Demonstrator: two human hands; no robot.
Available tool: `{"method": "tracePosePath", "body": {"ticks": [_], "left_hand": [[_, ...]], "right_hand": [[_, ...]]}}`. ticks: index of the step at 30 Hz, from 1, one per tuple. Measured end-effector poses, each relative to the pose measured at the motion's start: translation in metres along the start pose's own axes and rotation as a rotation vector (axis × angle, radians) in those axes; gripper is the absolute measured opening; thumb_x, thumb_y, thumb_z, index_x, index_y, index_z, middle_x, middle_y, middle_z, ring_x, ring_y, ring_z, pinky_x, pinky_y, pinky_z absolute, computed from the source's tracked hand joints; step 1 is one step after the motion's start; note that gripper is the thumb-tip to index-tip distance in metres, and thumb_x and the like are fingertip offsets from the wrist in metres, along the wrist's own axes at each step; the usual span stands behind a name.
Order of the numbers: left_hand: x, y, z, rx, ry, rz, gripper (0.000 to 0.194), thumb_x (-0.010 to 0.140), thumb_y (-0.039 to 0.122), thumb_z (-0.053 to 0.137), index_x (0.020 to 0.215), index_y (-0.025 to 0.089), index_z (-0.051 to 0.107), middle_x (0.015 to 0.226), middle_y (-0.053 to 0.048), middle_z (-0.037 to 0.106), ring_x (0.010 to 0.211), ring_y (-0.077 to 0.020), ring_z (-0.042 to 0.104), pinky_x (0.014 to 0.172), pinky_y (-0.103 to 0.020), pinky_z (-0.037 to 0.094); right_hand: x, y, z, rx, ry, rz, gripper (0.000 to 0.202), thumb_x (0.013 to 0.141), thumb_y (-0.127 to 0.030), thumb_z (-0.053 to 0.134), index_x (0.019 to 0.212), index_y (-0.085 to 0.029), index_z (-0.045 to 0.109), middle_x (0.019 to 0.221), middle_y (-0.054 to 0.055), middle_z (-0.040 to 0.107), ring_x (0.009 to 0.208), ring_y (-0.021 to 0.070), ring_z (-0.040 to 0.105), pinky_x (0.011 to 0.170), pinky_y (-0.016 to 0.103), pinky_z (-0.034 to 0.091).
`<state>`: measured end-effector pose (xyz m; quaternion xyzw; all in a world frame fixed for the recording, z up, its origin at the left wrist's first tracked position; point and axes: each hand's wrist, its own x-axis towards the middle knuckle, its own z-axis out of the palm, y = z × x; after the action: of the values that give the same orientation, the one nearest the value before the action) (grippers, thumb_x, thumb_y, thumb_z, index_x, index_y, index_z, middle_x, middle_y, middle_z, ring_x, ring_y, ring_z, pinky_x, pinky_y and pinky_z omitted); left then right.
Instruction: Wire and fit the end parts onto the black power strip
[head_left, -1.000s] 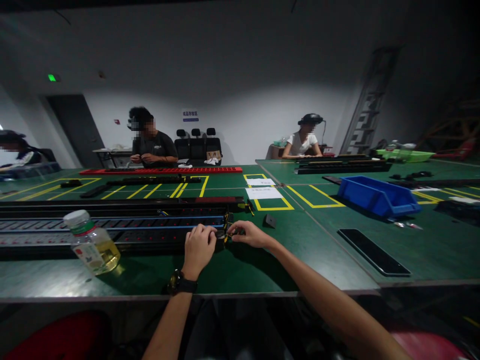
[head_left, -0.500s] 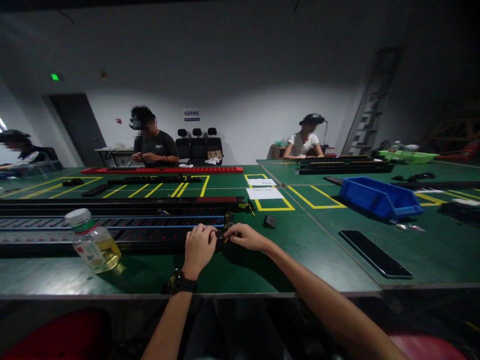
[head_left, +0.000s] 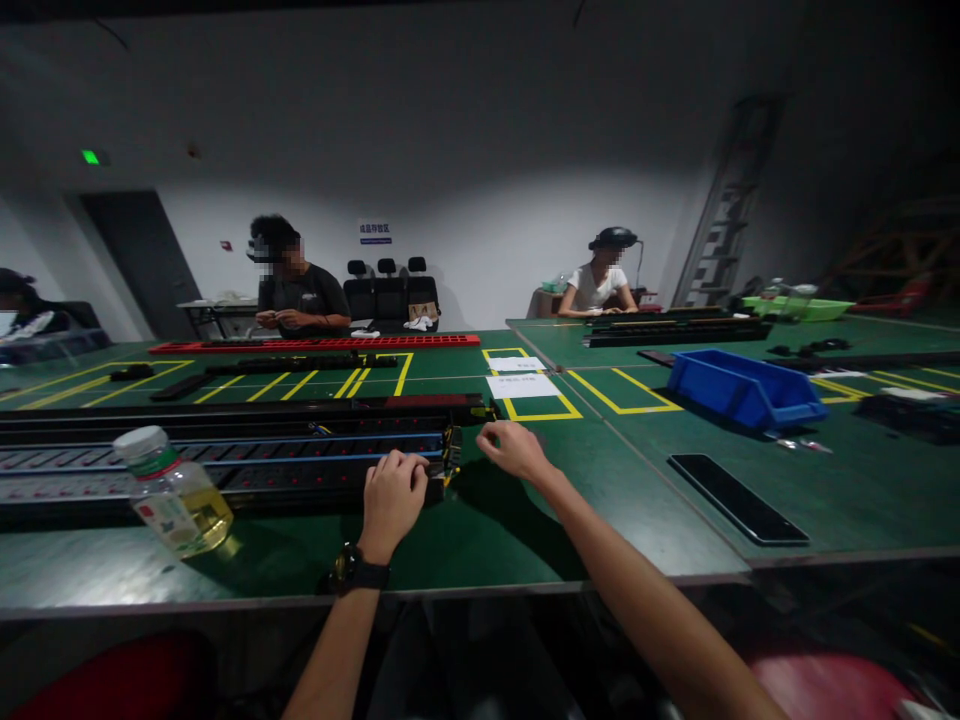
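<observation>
A long black power strip (head_left: 300, 478), with rows of red-dotted modules and a blue edge, lies across the left of the table. My left hand (head_left: 393, 500) is closed over its near right end, fingers curled on the casing. Yellow wires (head_left: 452, 460) stick out of the strip's open end. To the right of that end, apart from it, is my right hand (head_left: 513, 449), raised with fingers curled together; whatever they may hold is hidden. Behind the strip lies another long dark bar (head_left: 405, 403).
A drink bottle (head_left: 176, 495) stands before the strip. Rightward are a phone (head_left: 739, 498) and a blue bin (head_left: 742, 388). Paper labels (head_left: 521, 385) lie on the yellow-marked green table (head_left: 630, 500). A red rail (head_left: 315, 343) lies farther back; other people sit across the table.
My right hand has left the strip's wired end and moved up and right, now covering where a small black block lay. My left hand stays on the strip. The view has shifted slightly.
</observation>
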<state>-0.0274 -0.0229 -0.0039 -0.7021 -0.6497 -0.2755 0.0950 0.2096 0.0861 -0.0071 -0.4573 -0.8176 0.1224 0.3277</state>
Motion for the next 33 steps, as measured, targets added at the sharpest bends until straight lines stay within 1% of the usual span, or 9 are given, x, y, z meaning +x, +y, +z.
{"method": "tracePosePath", "body": {"ticks": [3, 5, 9, 11, 14, 19, 26, 30, 33], "left_hand": [[0.000, 0.000, 0.000, -0.003, -0.003, 0.001, 0.027, 0.100, 0.024, 0.047, 0.102, 0.025, 0.075, 0.104, -0.007, 0.069, 0.102, -0.0246, 0.064, 0.089, -0.038, 0.043], [0.000, 0.000, 0.000, 0.001, -0.003, 0.002, 0.027, 0.100, 0.024, 0.048, 0.102, 0.025, 0.075, 0.103, -0.007, 0.069, 0.102, -0.0248, 0.064, 0.088, -0.038, 0.043], [0.000, 0.001, -0.001, 0.009, 0.002, 0.007, 0.027, 0.100, 0.023, 0.048, 0.102, 0.025, 0.074, 0.103, -0.007, 0.070, 0.103, -0.0247, 0.064, 0.088, -0.038, 0.043], [0.000, 0.002, 0.000, 0.014, 0.007, 0.007, 0.027, 0.100, 0.023, 0.048, 0.102, 0.025, 0.074, 0.102, -0.006, 0.070, 0.103, -0.0248, 0.064, 0.088, -0.038, 0.043], [-0.001, 0.001, 0.000, 0.018, 0.013, 0.006, 0.026, 0.100, 0.023, 0.048, 0.101, 0.025, 0.074, 0.102, -0.006, 0.070, 0.104, -0.0248, 0.064, 0.088, -0.038, 0.043], [0.000, 0.000, 0.001, 0.003, 0.006, 0.006, 0.026, 0.100, 0.023, 0.048, 0.101, 0.026, 0.074, 0.103, -0.006, 0.070, 0.103, -0.0248, 0.064, 0.089, -0.038, 0.043], [0.000, 0.001, -0.002, 0.000, -0.004, 0.002, 0.028, 0.101, 0.024, 0.047, 0.102, 0.025, 0.074, 0.104, -0.007, 0.070, 0.104, -0.0251, 0.064, 0.088, -0.039, 0.043], [0.000, 0.002, -0.004, 0.001, -0.010, 0.000, 0.029, 0.101, 0.024, 0.046, 0.103, 0.025, 0.075, 0.104, -0.008, 0.070, 0.105, -0.0255, 0.064, 0.088, -0.039, 0.043], [0.000, 0.002, -0.003, 0.003, -0.007, 0.005, 0.029, 0.101, 0.025, 0.045, 0.103, 0.025, 0.075, 0.104, -0.008, 0.070, 0.104, -0.0258, 0.065, 0.088, -0.039, 0.044]], "right_hand": [[-0.003, 0.013, -0.013, -0.256, -0.017, 0.155, 0.032, 0.101, -0.041, 0.058, 0.084, -0.020, 0.076, 0.092, 0.014, 0.071, 0.089, 0.0264, 0.067, 0.077, 0.033, 0.050], [-0.006, 0.011, -0.013, -0.266, 0.002, 0.167, 0.030, 0.103, -0.043, 0.056, 0.103, -0.021, 0.077, 0.102, 0.014, 0.069, 0.094, 0.0273, 0.067, 0.080, 0.034, 0.050], [-0.009, -0.012, 0.004, -0.102, -0.061, -0.119, 0.058, 0.104, -0.047, 0.057, 0.158, -0.030, 0.047, 0.120, 0.011, 0.063, 0.105, 0.0257, 0.065, 0.089, 0.035, 0.051], [-0.009, -0.023, 0.014, -0.054, -0.131, -0.250, 0.063, 0.104, -0.050, 0.056, 0.161, -0.029, 0.042, 0.123, 0.012, 0.062, 0.108, 0.0259, 0.065, 0.094, 0.037, 0.051], [-0.005, -0.027, 0.021, 0.008, -0.139, -0.278, 0.044, 0.106, -0.046, 0.054, 0.141, -0.023, 0.064, 0.121, 0.012, 0.067, 0.111, 0.0253, 0.065, 0.099, 0.037, 0.049], [0.003, -0.002, 0.012, 0.042, -0.002, -0.097, 0.019, 0.098, -0.027, 0.062, 0.108, -0.022, 0.077, 0.108, 0.008, 0.077, 0.099, 0.0233, 0.070, 0.089, 0.033, 0.051], [0.016, 0.049, -0.006, 0.154, 0.245, 0.355, 0.022, 0.086, -0.023, 0.062, 0.099, -0.020, 0.079, 0.092, 0.008, 0.080, 0.087, 0.0221, 0.074, 0.074, 0.028, 0.052], [0.014, 0.066, -0.020, 0.221, 0.281, 0.642, 0.032, 0.087, -0.028, 0.059, 0.111, -0.017, 0.077, 0.096, 0.012, 0.079, 0.085, 0.0233, 0.073, 0.075, 0.031, 0.052], [0.008, 0.070, -0.032, 0.148, 0.280, 0.742, 0.032, 0.088, -0.030, 0.060, 0.111, -0.017, 0.077, 0.102, 0.017, 0.076, 0.092, 0.0295, 0.072, 0.077, 0.038, 0.050]]}}
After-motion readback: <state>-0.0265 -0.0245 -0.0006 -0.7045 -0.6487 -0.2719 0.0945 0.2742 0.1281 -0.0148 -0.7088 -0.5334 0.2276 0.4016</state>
